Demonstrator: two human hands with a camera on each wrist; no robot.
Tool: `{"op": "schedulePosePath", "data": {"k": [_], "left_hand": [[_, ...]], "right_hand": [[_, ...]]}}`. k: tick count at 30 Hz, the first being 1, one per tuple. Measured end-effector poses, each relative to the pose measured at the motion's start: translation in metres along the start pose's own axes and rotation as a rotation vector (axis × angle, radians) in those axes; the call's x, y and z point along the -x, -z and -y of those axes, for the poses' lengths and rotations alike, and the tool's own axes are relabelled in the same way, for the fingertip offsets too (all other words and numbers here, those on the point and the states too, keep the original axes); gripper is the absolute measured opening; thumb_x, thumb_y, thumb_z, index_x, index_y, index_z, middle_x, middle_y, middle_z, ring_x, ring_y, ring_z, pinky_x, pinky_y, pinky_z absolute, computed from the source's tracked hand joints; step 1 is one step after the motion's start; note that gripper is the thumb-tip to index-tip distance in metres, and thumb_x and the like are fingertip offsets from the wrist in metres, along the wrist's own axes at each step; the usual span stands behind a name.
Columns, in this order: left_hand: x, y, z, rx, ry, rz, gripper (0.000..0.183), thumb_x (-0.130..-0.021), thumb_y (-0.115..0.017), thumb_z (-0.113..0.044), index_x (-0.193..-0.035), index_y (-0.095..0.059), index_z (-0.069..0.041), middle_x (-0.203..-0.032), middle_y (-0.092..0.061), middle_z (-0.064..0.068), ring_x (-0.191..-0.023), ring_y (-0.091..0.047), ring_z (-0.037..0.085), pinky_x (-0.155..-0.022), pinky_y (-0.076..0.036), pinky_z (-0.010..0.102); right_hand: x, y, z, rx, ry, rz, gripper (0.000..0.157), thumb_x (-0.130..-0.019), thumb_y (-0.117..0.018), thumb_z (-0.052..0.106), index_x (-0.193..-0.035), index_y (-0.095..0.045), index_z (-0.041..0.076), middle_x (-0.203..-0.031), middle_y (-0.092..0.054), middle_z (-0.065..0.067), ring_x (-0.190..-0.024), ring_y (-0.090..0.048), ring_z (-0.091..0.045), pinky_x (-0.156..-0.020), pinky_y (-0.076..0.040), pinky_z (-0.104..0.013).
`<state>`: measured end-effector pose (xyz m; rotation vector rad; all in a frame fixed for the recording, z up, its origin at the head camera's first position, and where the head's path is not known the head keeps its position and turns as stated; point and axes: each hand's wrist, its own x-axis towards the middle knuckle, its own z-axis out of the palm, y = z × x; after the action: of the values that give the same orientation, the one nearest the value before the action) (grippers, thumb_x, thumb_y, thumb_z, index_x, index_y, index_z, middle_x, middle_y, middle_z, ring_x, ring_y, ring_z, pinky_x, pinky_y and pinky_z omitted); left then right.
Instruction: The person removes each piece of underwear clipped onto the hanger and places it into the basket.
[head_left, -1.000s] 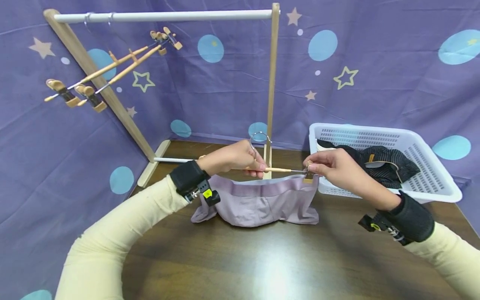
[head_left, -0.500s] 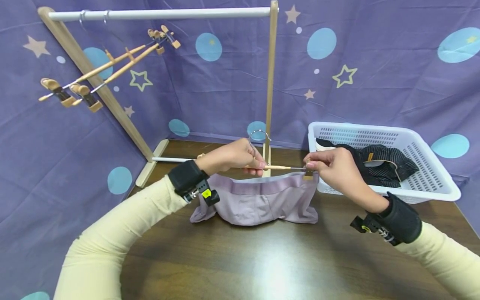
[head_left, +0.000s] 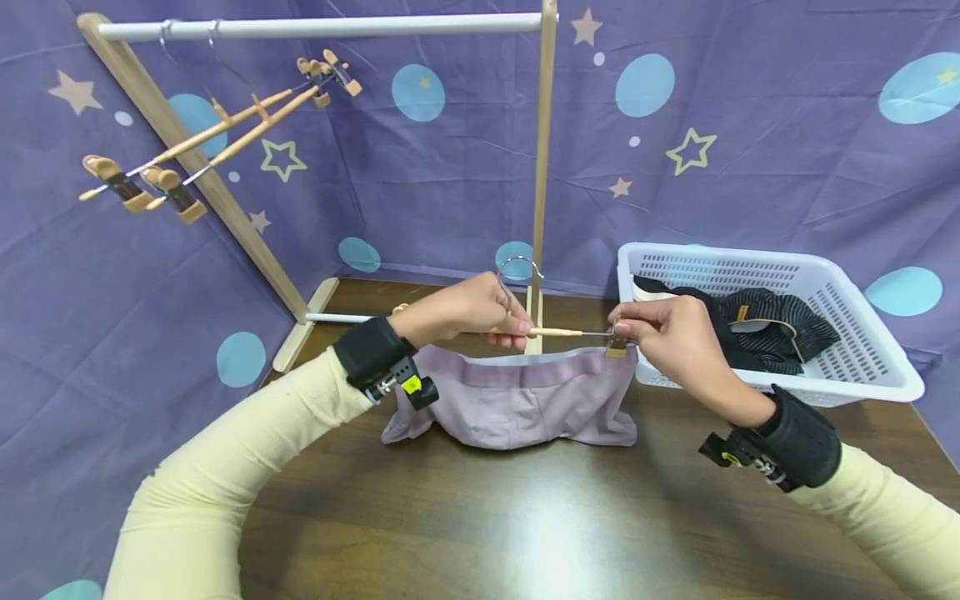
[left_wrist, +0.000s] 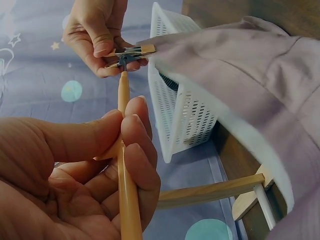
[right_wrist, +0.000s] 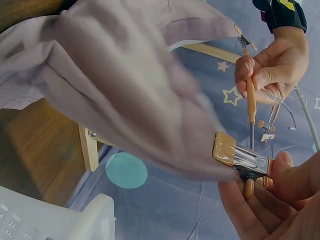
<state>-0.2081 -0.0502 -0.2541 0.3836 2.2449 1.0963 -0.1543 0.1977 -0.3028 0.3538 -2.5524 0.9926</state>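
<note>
Lilac pants (head_left: pixel 510 408) hang by the waistband from a wooden clip hanger (head_left: pixel 557 332), their lower part by the brown tabletop. My left hand (head_left: pixel 487 310) grips the middle of the hanger bar, just under its metal hook (head_left: pixel 519 260). At the bar's right end, my right hand (head_left: pixel 670 332) pinches the hanger clip (right_wrist: pixel 240 154) between thumb and fingers. That clip's wooden pads sit on the waistband corner. In the right wrist view, the far clip (right_wrist: pixel 243 39) also meets the waistband's other corner.
A white perforated basket (head_left: pixel 877 367) with dark striped clothing (head_left: pixel 780 325) stands at right. Behind at left rises a wooden rack with a white rail (head_left: pixel 360 30), where two clip hangers (head_left: pixel 225 137) hang. A purple patterned cloth (head_left: pixel 750 108) covers the back.
The right forearm has shifted slightly left and the view has moved a little. Both hands keep their hold on the hanger and its clip; the pants stay put.
</note>
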Motion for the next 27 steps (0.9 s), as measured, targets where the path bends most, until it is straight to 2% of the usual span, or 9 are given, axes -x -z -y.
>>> {"op": "schedulePosePath", "data": {"k": [4,11,17,22,27], "left_hand": [[0.0003,-0.0002,-0.0011,-0.021,-0.006,-0.006,0.018,-0.092,-0.064,-0.006,-0.101,-0.072,0.008,-0.056,-0.068,-0.005,-0.047,-0.054,0.005,-0.040,-0.043,0.012],[0.0020,-0.0010,-0.0037,-0.044,-0.018,-0.009,0.017,-0.092,-0.064,-0.005,-0.100,-0.073,0.008,-0.056,-0.067,-0.005,-0.047,-0.053,0.005,-0.040,-0.042,0.012],[0.0015,-0.0005,-0.0057,-0.049,-0.017,-0.018,0.016,-0.092,-0.064,-0.004,-0.099,-0.072,0.008,-0.059,-0.069,-0.002,-0.047,-0.056,0.004,-0.041,-0.045,0.013],[0.0011,0.0001,-0.0077,-0.067,-0.014,-0.014,0.016,-0.092,-0.065,-0.005,-0.099,-0.072,0.007,-0.056,-0.068,-0.005,-0.047,-0.056,0.004,-0.040,-0.045,0.012],[0.0007,-0.0009,-0.0092,-0.077,-0.008,-0.010,0.015,-0.091,-0.065,-0.005,-0.099,-0.072,0.007,-0.056,-0.068,-0.004,-0.047,-0.056,0.004,-0.040,-0.044,0.012]], "right_hand": [[0.0000,0.0009,0.0010,-0.001,-0.010,0.006,0.008,-0.083,-0.073,0.004,-0.082,-0.080,0.008,-0.071,-0.077,-0.012,-0.055,-0.060,-0.009,-0.040,-0.036,-0.016],[0.0001,0.0032,0.0016,0.004,-0.010,0.012,0.010,-0.084,-0.071,0.003,-0.085,-0.080,0.006,-0.075,-0.078,-0.014,-0.057,-0.063,-0.010,-0.041,-0.038,-0.015],[-0.0003,0.0039,-0.0002,-0.024,-0.027,0.056,0.009,-0.085,-0.071,0.004,-0.088,-0.079,0.005,-0.075,-0.077,-0.015,-0.060,-0.064,-0.013,-0.046,-0.042,-0.011],[-0.0009,0.0055,-0.0019,-0.042,-0.033,0.106,0.010,-0.087,-0.068,0.003,-0.091,-0.077,0.002,-0.084,-0.077,-0.017,-0.065,-0.069,-0.018,-0.051,-0.046,-0.006],[-0.0009,0.0069,-0.0035,-0.073,-0.044,0.141,0.009,-0.088,-0.067,0.002,-0.091,-0.076,0.000,-0.086,-0.077,-0.019,-0.068,-0.071,-0.023,-0.052,-0.049,-0.008]]}}
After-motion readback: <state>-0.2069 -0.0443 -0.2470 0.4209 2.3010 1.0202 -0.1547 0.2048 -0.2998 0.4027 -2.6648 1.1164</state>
